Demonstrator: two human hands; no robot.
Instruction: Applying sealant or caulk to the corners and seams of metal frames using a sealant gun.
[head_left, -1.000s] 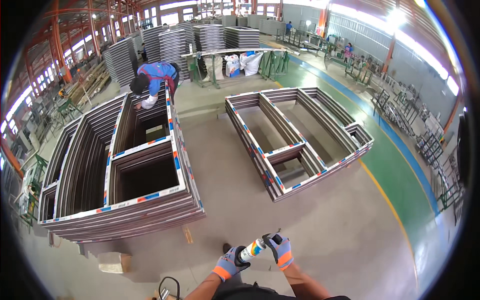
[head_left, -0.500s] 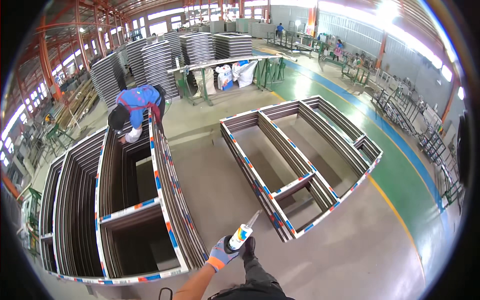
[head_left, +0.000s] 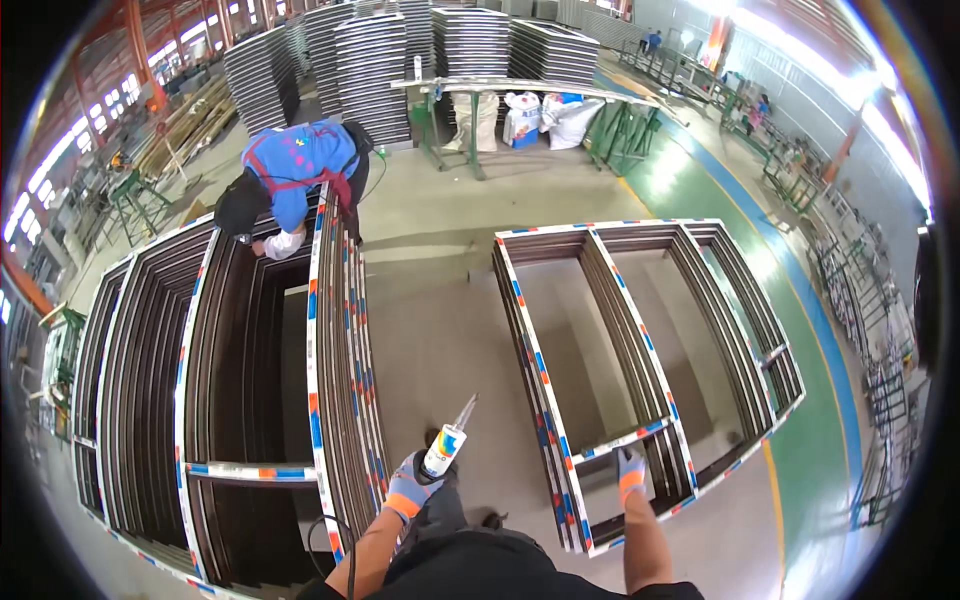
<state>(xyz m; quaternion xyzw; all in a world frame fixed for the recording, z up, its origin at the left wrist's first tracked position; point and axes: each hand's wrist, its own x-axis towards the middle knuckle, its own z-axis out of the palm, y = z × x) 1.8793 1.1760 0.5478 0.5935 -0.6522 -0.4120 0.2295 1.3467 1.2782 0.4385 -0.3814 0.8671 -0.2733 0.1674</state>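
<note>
My left hand (head_left: 410,483), in a grey glove with an orange cuff, is closed around a white sealant cartridge (head_left: 443,453) with a colourful label. The cartridge's long, narrow nozzle (head_left: 467,408) points up and away. My gloved right hand (head_left: 631,470) is over the near small opening of the right stack of window frames (head_left: 548,380). Its fingers stretch toward the crossbar (head_left: 622,440); whether they touch it I cannot tell. Nothing shows in that hand. The left stack of frames (head_left: 314,380), dark with white and coloured protective tape, stands beside my left arm.
A co-worker in blue (head_left: 305,165) bends over the far end of the left stack. Behind stand a trestle table (head_left: 540,87), white sacks (head_left: 522,120) and tall piles of frames (head_left: 370,75). A dark loop of cord or wire (head_left: 330,530) hangs by my left forearm. Green flooring (head_left: 830,400) runs along the right.
My right hand has come into view at the right stack. My left hand with the sealant cartridge has shifted left. My view has tilted down, and the co-worker still bends over the frames.
</note>
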